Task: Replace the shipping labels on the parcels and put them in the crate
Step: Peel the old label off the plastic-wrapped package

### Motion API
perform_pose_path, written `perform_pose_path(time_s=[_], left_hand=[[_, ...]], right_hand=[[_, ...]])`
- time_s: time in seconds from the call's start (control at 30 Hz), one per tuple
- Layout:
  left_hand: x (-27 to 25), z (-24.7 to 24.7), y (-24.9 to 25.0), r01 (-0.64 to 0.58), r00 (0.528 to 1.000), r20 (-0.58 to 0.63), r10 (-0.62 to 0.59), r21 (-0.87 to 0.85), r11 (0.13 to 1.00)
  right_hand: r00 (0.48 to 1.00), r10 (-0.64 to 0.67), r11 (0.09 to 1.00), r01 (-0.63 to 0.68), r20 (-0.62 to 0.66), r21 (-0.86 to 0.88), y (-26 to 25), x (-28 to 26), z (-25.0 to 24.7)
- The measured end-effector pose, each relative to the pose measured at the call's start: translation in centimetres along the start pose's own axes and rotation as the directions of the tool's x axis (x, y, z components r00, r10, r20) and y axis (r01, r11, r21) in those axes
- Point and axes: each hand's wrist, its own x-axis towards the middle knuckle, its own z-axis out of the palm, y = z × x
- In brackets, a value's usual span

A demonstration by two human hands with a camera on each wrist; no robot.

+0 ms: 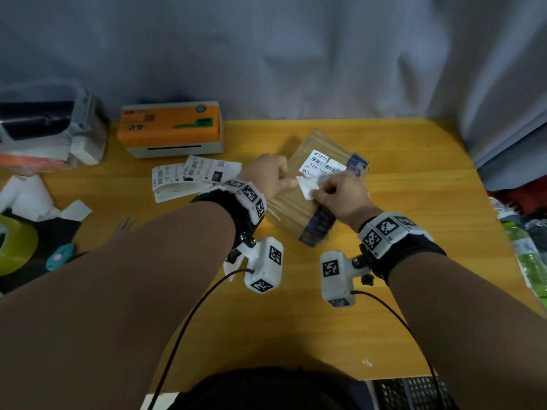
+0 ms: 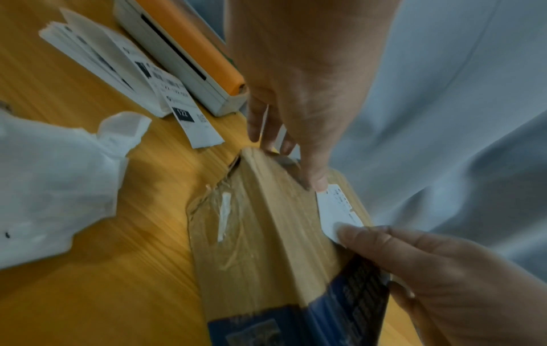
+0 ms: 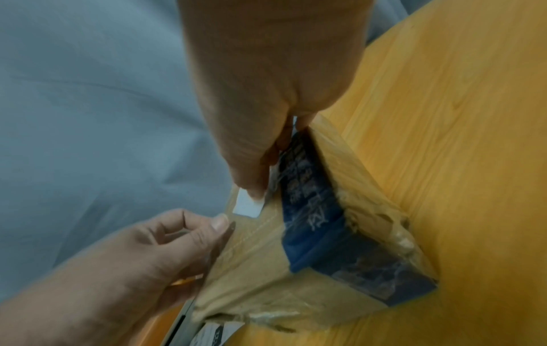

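A brown taped parcel (image 1: 296, 199) with a blue tape band lies on the yellow table (image 1: 296, 321), just ahead of both hands. On its top is a white shipping label (image 1: 322, 165) with a lifted blank corner. My right hand (image 1: 319, 192) pinches that lifted corner of the label (image 3: 248, 207) between thumb and fingers. My left hand (image 1: 288, 180) holds the parcel's (image 2: 266, 234) left edge, fingers curled over the side and thumb (image 2: 316, 182) pressed on top beside the label (image 2: 337, 210).
An orange label printer (image 1: 171, 128) stands at the back left, with a stack of printed labels (image 1: 189, 176) in front of it. Loose white backing papers (image 1: 29, 199), a green tape roll (image 1: 14, 247) and a teal cutter (image 1: 60, 255) lie at the left. A black crate (image 1: 414, 392) sits below the table's near edge.
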Motion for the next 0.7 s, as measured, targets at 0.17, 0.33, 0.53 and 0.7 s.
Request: perform_pose_path(time_s=[0.17,0.33,0.53,0.7], left_hand=[[0.8,1.3,0.1,0.041,0.998,-0.039,-0.043,-0.046,0.998],[0.8,1.3,-0.1,0.03,0.999,-0.019,-0.031,-0.054,0.998],[0.7,0.9,-0.2,-0.002,1.0,0.015,0.001,0.017,1.0],[0.5,0.3,-0.1,-0.03,0.997,0.07,0.026,0.052,0.998]], right_hand=[[0.999,-0.035,0.957,0.022,0.04,0.289,0.8,-0.1,0.0],[0.995,-0.032,0.913,-0.01,0.094,0.409,1.0,0.0,-0.3],[0.997,-0.007,0.912,-0.025,0.077,0.409,1.3,0.4,-0.1],[0.999,-0.015,0.925,0.001,0.033,0.381,1.6,0.5,0.4]])
